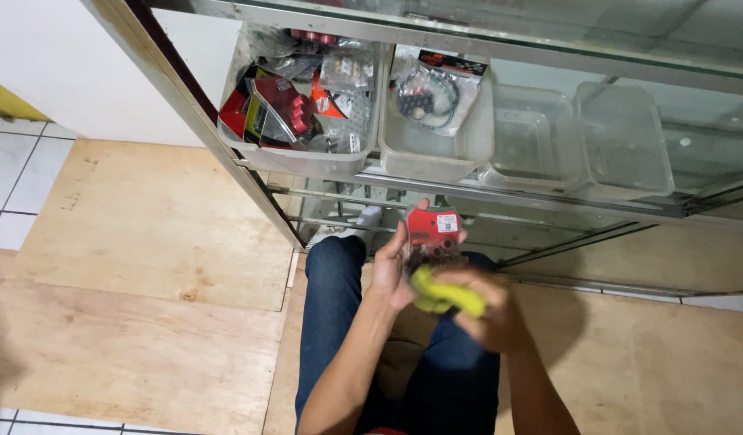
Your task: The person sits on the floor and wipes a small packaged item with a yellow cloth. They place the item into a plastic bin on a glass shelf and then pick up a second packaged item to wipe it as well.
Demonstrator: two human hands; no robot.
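Small red-carded packet (433, 234): left hand (394, 270) clasps it upright for wiping; right hand (491, 310) grips yellow cloth (446, 296) against its lower face. Below glass shelf's plastic bins (436, 157).

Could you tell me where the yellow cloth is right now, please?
In the head view, the yellow cloth sits low and centre, gripped by the right hand against the small red packet held by the left hand, above the person's lap.
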